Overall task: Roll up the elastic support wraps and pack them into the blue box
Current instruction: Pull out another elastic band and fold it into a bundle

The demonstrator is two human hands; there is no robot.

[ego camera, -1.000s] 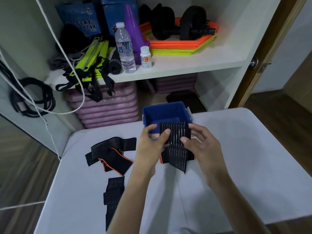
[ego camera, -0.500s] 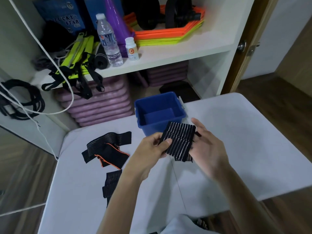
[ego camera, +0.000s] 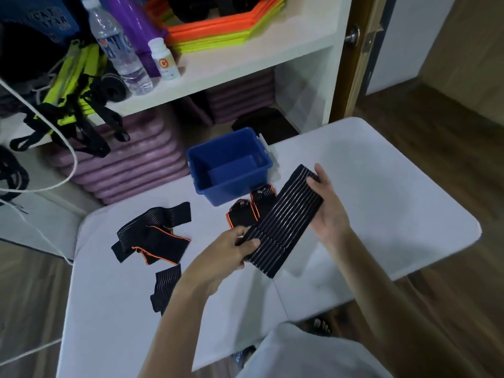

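- The blue box (ego camera: 230,166) stood open near the far edge of the white tabletop (ego camera: 381,203), its inside bare of wraps; it serves as the landmark here.
- A striped black wrap (ego camera: 283,223) was held stretched out flat just in front of the box and to its right, running slantwise from the near left up to the far right, above the tabletop.
- The left hand (ego camera: 234,248) gripped the near end of that wrap, thumb on top and fingers curled beneath; the right hand (ego camera: 327,211) held the far end, thumb laid across the top and fingers (ego camera: 319,170) wrapped round the edge.
- An orange-edged black part (ego camera: 251,207) lay just in front of the box, touching or nearly touching its near wall; whether it belonged to the held wrap I could not tell.
- A second wrap with orange trim (ego camera: 151,236) lay loose and unrolled on the tabletop to the left of the box and nearer the person; a third black wrap (ego camera: 166,286) lay nearer still, partly hidden by the left forearm.
- Behind the box rose a white shelf (ego camera: 245,61); on it, to the box's left, stood a water bottle (ego camera: 120,47) and just beside that a small white bottle (ego camera: 163,58).
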